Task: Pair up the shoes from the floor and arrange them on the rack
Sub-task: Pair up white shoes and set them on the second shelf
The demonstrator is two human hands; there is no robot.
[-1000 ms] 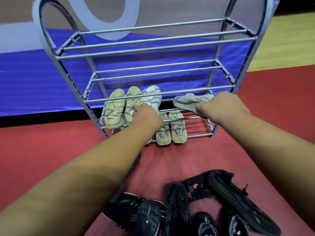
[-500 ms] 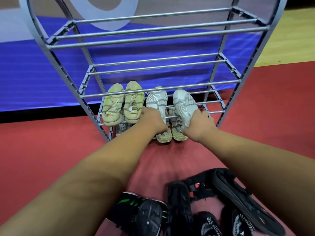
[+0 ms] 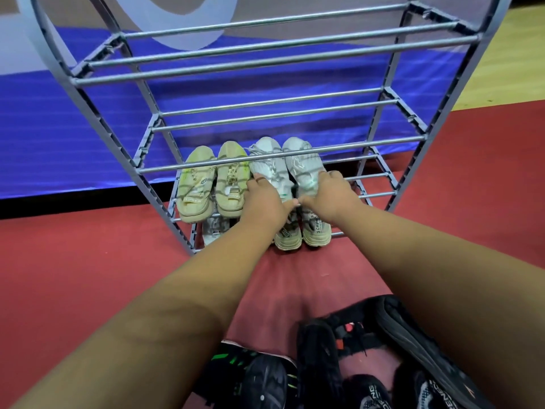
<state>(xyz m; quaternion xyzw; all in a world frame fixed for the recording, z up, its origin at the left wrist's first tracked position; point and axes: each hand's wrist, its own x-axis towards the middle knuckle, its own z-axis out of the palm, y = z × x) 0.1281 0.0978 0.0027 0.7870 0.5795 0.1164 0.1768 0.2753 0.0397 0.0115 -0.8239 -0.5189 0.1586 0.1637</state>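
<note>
At frame centre, the left hand [image 3: 265, 200] grips the left white shoe [image 3: 265, 169] and the right hand [image 3: 330, 194] grips the right white shoe [image 3: 303, 169] on the rack [image 3: 265, 59], beside the yellow pair [image 3: 230, 175]. Black shoes [image 3: 318, 358] lie on the floor [image 3: 88, 261] at the bottom.

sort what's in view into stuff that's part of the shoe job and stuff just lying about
Job: shoe rack, white sneakers held by left hand and right hand, yellow sneakers, beige shoes below, black shoes on the floor.
Just there: blue banner, wooden floor.
</note>
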